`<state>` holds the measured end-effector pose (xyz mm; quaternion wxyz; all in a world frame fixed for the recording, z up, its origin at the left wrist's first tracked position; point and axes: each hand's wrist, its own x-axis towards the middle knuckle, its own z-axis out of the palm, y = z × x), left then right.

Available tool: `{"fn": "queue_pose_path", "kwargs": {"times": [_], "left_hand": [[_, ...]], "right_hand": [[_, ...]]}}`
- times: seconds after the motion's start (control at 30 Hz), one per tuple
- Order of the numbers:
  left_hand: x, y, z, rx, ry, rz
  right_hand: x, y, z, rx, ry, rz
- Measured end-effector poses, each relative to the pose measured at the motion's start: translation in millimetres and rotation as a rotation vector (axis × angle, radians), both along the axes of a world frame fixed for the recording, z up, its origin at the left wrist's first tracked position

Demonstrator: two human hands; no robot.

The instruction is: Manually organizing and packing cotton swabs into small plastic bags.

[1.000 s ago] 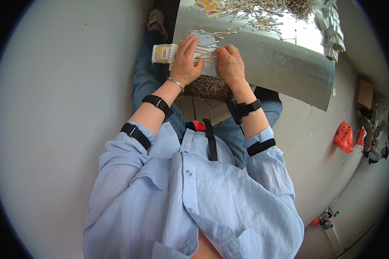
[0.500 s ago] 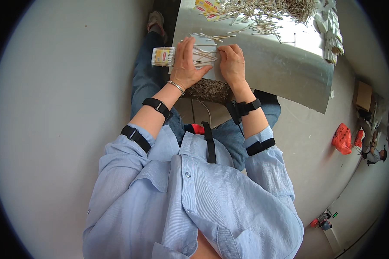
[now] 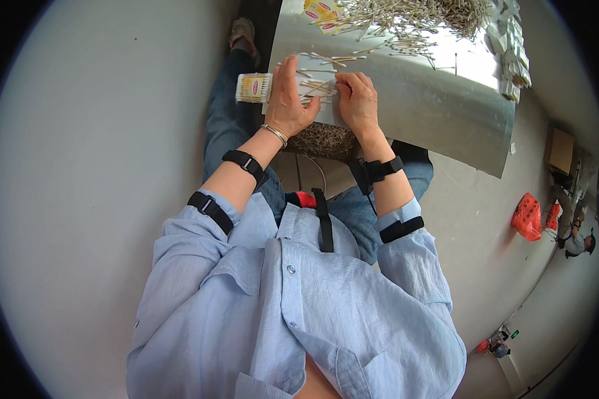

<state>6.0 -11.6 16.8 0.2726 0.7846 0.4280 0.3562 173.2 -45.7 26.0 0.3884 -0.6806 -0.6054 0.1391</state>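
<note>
Loose cotton swabs (image 3: 318, 87) lie between my hands, over a pale sheet (image 3: 327, 114) at the near-left corner of the metal table. My left hand (image 3: 289, 101) rests at their left side, fingers stretched and thumb spread apart. On the right, my right hand (image 3: 358, 100) has curled fingers, with thumb and fingertips pinched at the right ends of some swabs; the exact grip is partly hidden. Left of my left hand, at the table's edge, is a clear pack of cotton swabs (image 3: 253, 87) with a yellow label.
A large heap of cotton swabs (image 3: 412, 26) spreads over the far part of the metal table (image 3: 439, 113). Yellow printed cards (image 3: 322, 14) lie beside it. White packets (image 3: 510, 56) are stacked along the right edge. Below the near edge sits a container full of swabs (image 3: 323, 141).
The swabs between my hands have shifted slightly, with fewer crossing. My left thumb has drawn in a little toward the palm; the right hand stays nearly in place.
</note>
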Motion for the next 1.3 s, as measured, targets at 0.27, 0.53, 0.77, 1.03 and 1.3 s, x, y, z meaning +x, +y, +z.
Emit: {"fn": "queue_pose_path", "kwargs": {"times": [0.27,0.53,0.77,1.03,1.3], "left_hand": [[-1,0,-5,0.025,-0.011,-0.030],[-4,1,-5,-0.031,-0.088,-0.062],[-5,-1,-1,-0.076,-0.086,-0.035],[-2,-1,2,0.080,-0.002,-0.041],[-4,2,2,0.096,0.041,-0.092]], "right_hand": [[-23,24,18,0.025,-0.119,0.000],[-35,44,19,-0.115,-0.466,0.156],[-34,50,25,-0.085,-0.553,0.273],[-14,39,16,-0.026,-0.462,0.326],[19,15,19,-0.017,-0.340,0.171]]}}
